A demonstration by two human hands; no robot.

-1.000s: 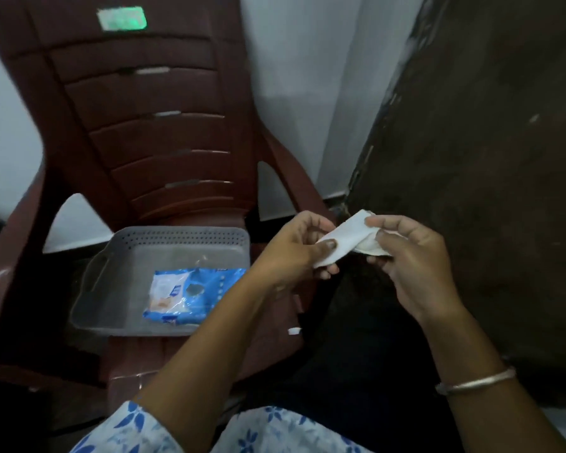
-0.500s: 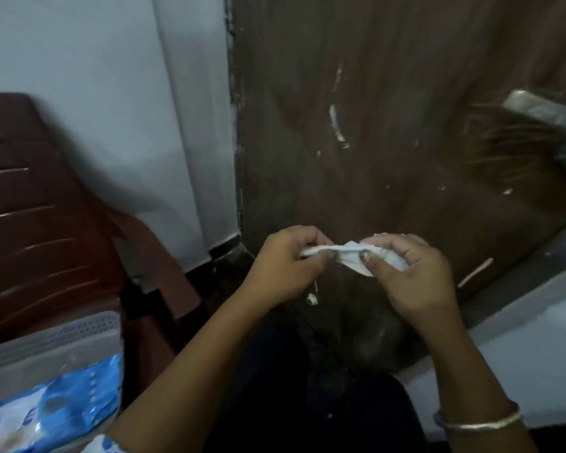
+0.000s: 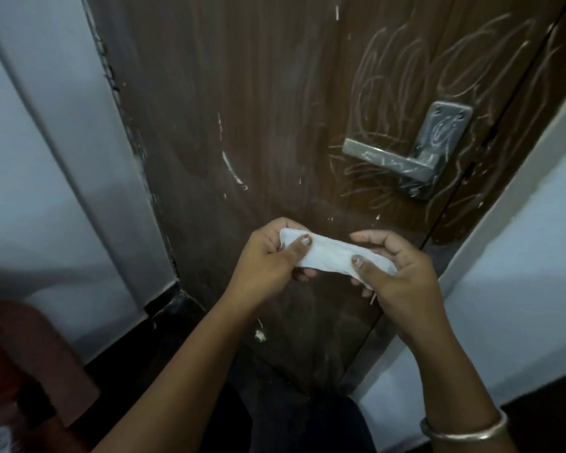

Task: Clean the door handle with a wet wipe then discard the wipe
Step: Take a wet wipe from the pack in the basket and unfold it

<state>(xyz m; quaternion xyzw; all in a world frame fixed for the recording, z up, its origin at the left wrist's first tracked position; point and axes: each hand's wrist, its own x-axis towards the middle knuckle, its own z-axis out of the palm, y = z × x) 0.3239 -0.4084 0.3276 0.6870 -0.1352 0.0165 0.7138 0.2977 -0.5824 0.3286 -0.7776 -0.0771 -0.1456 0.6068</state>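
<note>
A white wet wipe [image 3: 332, 256] is stretched flat between both hands in front of a dark brown door [image 3: 242, 109]. My left hand [image 3: 268, 256] pinches its left end with thumb on top. My right hand [image 3: 396, 273] pinches its right end the same way. The grey metal lever door handle [image 3: 392, 160] sits on its backplate [image 3: 445, 132] up and to the right of the hands, well apart from the wipe. Pale scribble marks cover the door around the handle.
A white wall [image 3: 46, 158] runs down the left of the door, and a white frame [image 3: 520, 256] down the right. A corner of the reddish-brown plastic chair [image 3: 30, 354] shows at the lower left. A metal bangle [image 3: 464, 429] circles my right wrist.
The view has swung right and up from the chair and basket to the door, bringing the handle into sight. The hands have pulled the wipe from a bunched fold into a longer flat strip.
</note>
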